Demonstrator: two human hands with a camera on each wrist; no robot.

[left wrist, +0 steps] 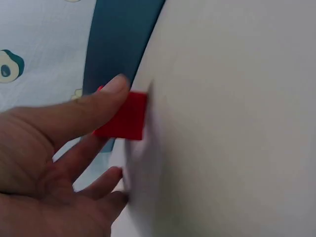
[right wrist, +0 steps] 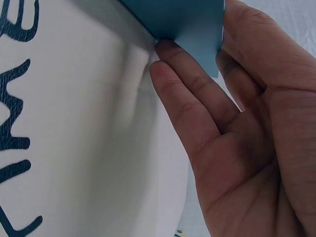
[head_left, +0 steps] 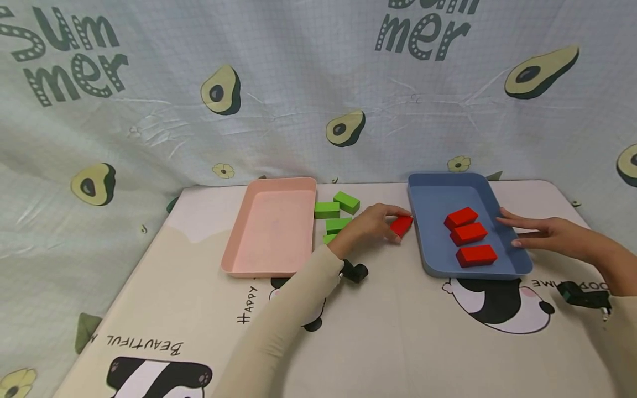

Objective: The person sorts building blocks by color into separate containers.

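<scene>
The blue tray [head_left: 453, 193] served as the reference for all positions. The left hand [head_left: 370, 224] was positioned at the left side of the blue tray and pinched one red block [head_left: 401, 225] between thumb and fingers, the opening between them reduced to the width of the block; the lower fingers were loosely bent beneath it. This grip probably suited the small, flat-faced shape, since opposing faces gave the thumb and fingers firm bearing surfaces. The held red block was located just left of the blue tray's wall; whether it rested on the table [head_left: 423, 331] or was slightly raised could not be determined. The right hand [head_left: 557, 235] was placed at the right side of the blue tray, fingers extended and parted, touching the rim and outer wall, with no block in its grasp. This contact appeared intended to steady the tray against sliding. Three further red blocks [head_left: 469, 233] lay inside the blue tray, right of its centre, in a staggered row, presumably set there to leave the side nearest the left hand accessible. Green blocks [head_left: 327, 210] lay farther left of the blue tray, beside the pink tray [head_left: 273, 221]. The interval between them and the blue tray presumably gave the left hand working room.
</scene>
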